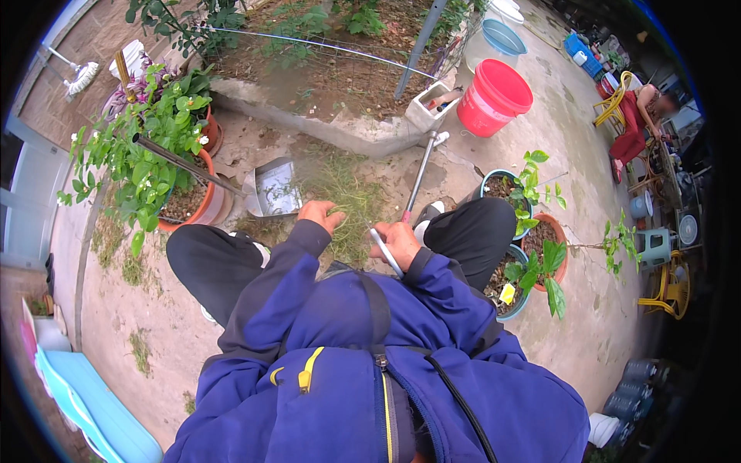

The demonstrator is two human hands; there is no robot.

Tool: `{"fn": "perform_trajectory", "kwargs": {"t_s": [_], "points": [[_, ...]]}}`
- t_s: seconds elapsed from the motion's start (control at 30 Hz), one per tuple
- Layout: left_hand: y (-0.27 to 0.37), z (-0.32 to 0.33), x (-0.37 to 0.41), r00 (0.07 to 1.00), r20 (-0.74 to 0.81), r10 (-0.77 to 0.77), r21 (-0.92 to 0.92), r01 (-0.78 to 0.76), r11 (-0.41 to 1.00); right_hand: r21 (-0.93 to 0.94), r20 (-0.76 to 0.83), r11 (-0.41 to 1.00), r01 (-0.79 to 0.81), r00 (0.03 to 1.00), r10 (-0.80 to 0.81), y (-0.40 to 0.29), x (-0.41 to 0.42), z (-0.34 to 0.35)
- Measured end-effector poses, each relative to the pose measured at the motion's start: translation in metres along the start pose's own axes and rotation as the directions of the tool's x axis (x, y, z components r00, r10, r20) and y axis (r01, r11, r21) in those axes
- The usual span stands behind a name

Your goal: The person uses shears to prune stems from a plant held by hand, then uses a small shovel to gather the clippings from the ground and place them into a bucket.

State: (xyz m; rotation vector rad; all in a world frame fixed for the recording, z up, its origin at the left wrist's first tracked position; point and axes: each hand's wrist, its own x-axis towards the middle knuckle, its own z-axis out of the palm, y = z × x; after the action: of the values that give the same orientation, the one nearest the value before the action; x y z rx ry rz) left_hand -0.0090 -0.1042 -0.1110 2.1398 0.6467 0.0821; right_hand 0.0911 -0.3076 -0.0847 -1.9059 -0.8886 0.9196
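My left hand [321, 217] is at the near left edge of a loose heap of cut green grass [344, 188] on the concrete. Its thumb points into the stems; whether the fingers grip any is hidden. My right hand [400, 243] is closed around a slim tool with a white handle [386, 253], just right of the grass. The tool's working end is hard to make out. Left of the heap lies a long-handled dustpan [275, 188], its metal pole slanting up to the left. Beyond my right hand lies a metal pole with a pink grip [421, 173].
Potted plants stand left [202, 199] and right [502, 188]. A low concrete curb [347, 134] edges the soil bed ahead. A red bucket [492, 101] stands beyond the pole. At far right, a person [631, 127] sits on a yellow chair. A light-blue plastic object [92, 399] lies at lower left.
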Motion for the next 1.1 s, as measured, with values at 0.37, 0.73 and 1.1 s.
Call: {"fn": "perform_trajectory", "kwargs": {"t_s": [0.37, 0.73, 1.1], "points": [[-0.031, 0.020, 0.010, 0.981, -0.174, 0.088, -0.044, -0.097, 0.994, 0.093, -0.058, 0.995, -0.031, 0.998, 0.037, 0.023, 0.013, 0.011], [-0.038, 0.014, 0.018, 0.927, 0.209, -0.310, -0.763, 0.353, 0.542, 0.134, 0.102, 0.985, -0.106, 0.990, 0.093, 0.011, 0.006, 0.006], [-0.005, 0.010, -0.002, 0.849, 0.466, -0.248, -0.411, 0.456, 0.790, 0.002, 0.211, 0.999, -0.049, 0.976, 0.047, 0.018, 0.013, 0.010]]}}
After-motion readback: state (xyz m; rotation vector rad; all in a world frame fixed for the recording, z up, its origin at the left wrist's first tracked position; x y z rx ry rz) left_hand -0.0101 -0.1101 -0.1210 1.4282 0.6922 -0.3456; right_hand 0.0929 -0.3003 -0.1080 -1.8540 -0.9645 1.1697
